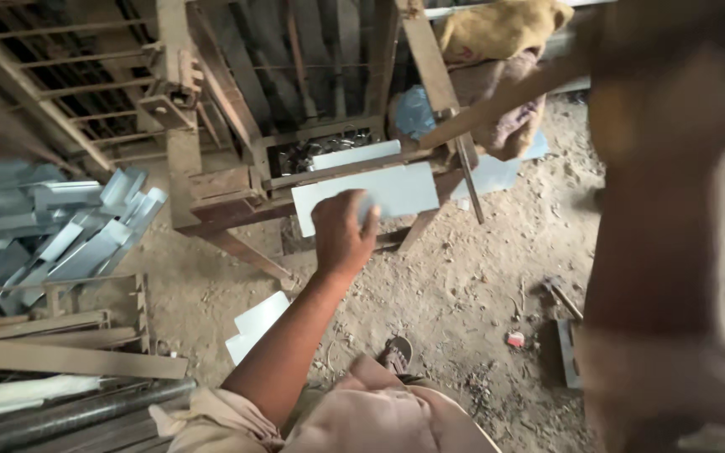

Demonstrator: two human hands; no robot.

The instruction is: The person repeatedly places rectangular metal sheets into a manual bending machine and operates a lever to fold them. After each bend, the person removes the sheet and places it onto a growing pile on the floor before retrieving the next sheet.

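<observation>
Under left hand: metal sheet, touching.

1. Bare dirt floor lay open right of the left hand.
2. The rusty metal press frame blocked the way beyond the white rectangular metal sheet.
3. A blurred brown post walled off the right.
4. A heap of grey bent metal sheets crowded the left.

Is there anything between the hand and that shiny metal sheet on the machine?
No. The left hand already grips the flat metal sheet at its near edge, on the rusty machine frame. The right arm is a close blur at the side, not between them.
</observation>
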